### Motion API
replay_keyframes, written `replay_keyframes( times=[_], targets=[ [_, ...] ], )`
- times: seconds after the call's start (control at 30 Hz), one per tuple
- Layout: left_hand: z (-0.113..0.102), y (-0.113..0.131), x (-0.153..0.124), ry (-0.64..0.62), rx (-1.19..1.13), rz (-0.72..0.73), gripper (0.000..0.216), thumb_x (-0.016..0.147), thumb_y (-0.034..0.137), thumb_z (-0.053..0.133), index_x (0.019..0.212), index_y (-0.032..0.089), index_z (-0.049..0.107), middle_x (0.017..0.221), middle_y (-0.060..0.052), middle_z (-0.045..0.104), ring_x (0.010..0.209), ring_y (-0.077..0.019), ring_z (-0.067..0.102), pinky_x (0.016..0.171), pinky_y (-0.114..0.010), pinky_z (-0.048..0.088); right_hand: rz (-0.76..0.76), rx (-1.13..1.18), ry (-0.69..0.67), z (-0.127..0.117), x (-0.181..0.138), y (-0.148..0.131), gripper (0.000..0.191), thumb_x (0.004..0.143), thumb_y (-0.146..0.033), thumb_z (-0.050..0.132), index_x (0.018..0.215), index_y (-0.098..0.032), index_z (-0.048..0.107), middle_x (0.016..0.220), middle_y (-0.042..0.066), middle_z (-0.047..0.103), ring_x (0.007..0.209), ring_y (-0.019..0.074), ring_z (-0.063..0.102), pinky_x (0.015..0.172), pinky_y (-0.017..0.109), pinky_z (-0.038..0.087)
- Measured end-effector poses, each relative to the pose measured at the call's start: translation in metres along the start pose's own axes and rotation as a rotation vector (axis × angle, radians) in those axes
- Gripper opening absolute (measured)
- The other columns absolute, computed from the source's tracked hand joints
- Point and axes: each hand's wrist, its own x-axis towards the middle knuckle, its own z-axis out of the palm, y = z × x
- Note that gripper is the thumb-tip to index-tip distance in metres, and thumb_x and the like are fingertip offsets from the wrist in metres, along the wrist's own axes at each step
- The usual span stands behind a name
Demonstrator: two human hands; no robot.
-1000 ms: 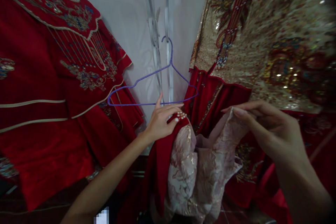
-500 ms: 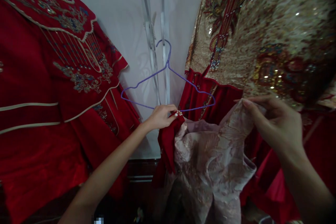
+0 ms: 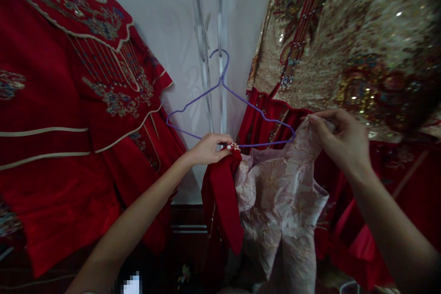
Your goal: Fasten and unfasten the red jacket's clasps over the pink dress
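Observation:
A purple wire hanger (image 3: 230,96) hangs from a white rail on the wall. My left hand (image 3: 208,149) is closed on the red, pearl-trimmed edge of a small dress (image 3: 275,193), right at the hanger's bottom bar. That dress shows a pale pink brocade side and a red side. My right hand (image 3: 339,140) pinches the dress's other shoulder at the hanger's right end, lifting it. The dress hangs stretched between both hands.
A large red embroidered robe (image 3: 62,115) hangs at the left. A gold sequined robe with a red skirt (image 3: 351,46) hangs at the right, close behind my right hand. A white wall (image 3: 165,18) with a vertical rail (image 3: 206,55) lies between them.
Both hands have lifted the dress higher. My right hand has moved up and left to the hanger's right end, and the hanger has swung right.

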Motion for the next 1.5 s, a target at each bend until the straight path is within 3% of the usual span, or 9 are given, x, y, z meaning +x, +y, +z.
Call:
replay_keyframes(
  times=[0.23,0.4,0.57,0.73,0.9,1.0,1.1,1.33,1.5],
  targets=[
    [0.008,0.014,0.010,0.028,-0.073,0.020,0.011,0.080,0.019,0.053,0.076,0.013,0.061,0.076,-0.003,0.061,0.073,-0.0117,0.055,0.071,-0.023,0.043,-0.143,-0.014,-0.108,0.015,0.017,-0.036,0.023,0.081,-0.038,0.058,0.086,-0.019,0.068,0.079,0.004,0.069,0.066,0.0159,0.059,0.062,0.026,0.041],
    [0.031,0.013,0.019,0.187,-0.088,0.031,0.010,0.080,0.019,0.053,0.079,0.014,0.062,0.080,-0.004,0.063,0.076,-0.0130,0.058,0.072,-0.025,0.044,-0.161,0.023,-0.101,0.046,0.025,-0.048,0.027,0.086,-0.046,0.049,0.090,-0.023,0.064,0.084,0.006,0.069,0.077,0.0238,0.062,0.069,0.032,0.044],
    [0.041,-0.003,0.017,0.341,-0.003,-0.034,0.014,0.083,0.022,0.051,0.084,0.015,0.063,0.083,-0.004,0.066,0.079,-0.0134,0.059,0.073,-0.024,0.045,-0.142,-0.066,-0.166,0.079,0.014,-0.043,0.037,0.093,-0.047,0.032,0.098,-0.019,0.055,0.082,0.012,0.066,0.072,0.0287,0.062,0.069,0.036,0.041],
    [0.015,-0.005,0.002,0.430,0.093,0.021,0.015,0.083,0.019,0.051,0.083,0.015,0.066,0.086,-0.004,0.067,0.083,-0.0137,0.061,0.079,-0.025,0.045,-0.212,-0.059,-0.149,0.079,0.016,-0.036,0.040,0.093,-0.049,0.031,0.089,-0.020,0.059,0.075,0.008,0.066,0.066,0.0227,0.060,0.062,0.029,0.037],
    [-0.042,-0.032,-0.046,0.985,0.139,-0.184,0.018,0.077,0.028,0.060,0.085,0.014,0.069,0.085,-0.004,0.070,0.081,-0.0153,0.062,0.080,-0.026,0.047,-0.328,-0.166,-0.132,0.053,0.049,-0.028,0.048,0.091,-0.050,0.036,0.064,-0.018,0.057,0.062,0.005,0.059,0.060,0.0154,0.051,0.058,0.026,0.030],
    [-0.071,-0.054,-0.078,1.171,0.000,-0.321,0.027,0.070,0.034,0.067,0.088,0.014,0.070,0.087,-0.005,0.072,0.077,-0.0151,0.063,0.076,-0.026,0.049,-0.259,-0.200,-0.151,0.047,0.065,-0.028,0.049,0.089,-0.052,0.042,0.057,-0.016,0.053,0.048,0.000,0.042,0.051,0.0105,0.040,0.053,0.025,0.024],
    [-0.079,-0.067,-0.098,1.193,-0.147,-0.424,0.031,0.066,0.035,0.071,0.089,0.015,0.071,0.087,-0.005,0.072,0.072,-0.0139,0.063,0.070,-0.024,0.050,-0.227,-0.141,-0.166,0.053,0.067,-0.026,0.051,0.088,-0.053,0.043,0.055,-0.015,0.049,0.048,-0.003,0.031,0.049,0.0078,0.034,0.051,0.023,0.021],
    [-0.070,-0.074,-0.106,1.136,-0.316,-0.583,0.034,0.062,0.035,0.074,0.089,0.015,0.072,0.085,-0.006,0.073,0.067,-0.0141,0.064,0.067,-0.025,0.051,-0.222,-0.115,-0.204,0.069,0.055,-0.019,0.052,0.089,-0.054,0.039,0.054,-0.015,0.043,0.050,-0.003,0.032,0.049,0.0069,0.034,0.052,0.023,0.020],
    [-0.073,-0.079,-0.102,1.158,-0.173,-0.518,0.035,0.064,0.036,0.072,0.091,0.014,0.071,0.092,-0.007,0.073,0.076,-0.0161,0.065,0.076,-0.027,0.051,-0.212,-0.115,-0.193,0.069,0.056,-0.020,0.052,0.089,-0.055,0.039,0.056,-0.015,0.048,0.050,-0.003,0.036,0.049,0.0077,0.036,0.052,0.022,0.021]
  ],
)
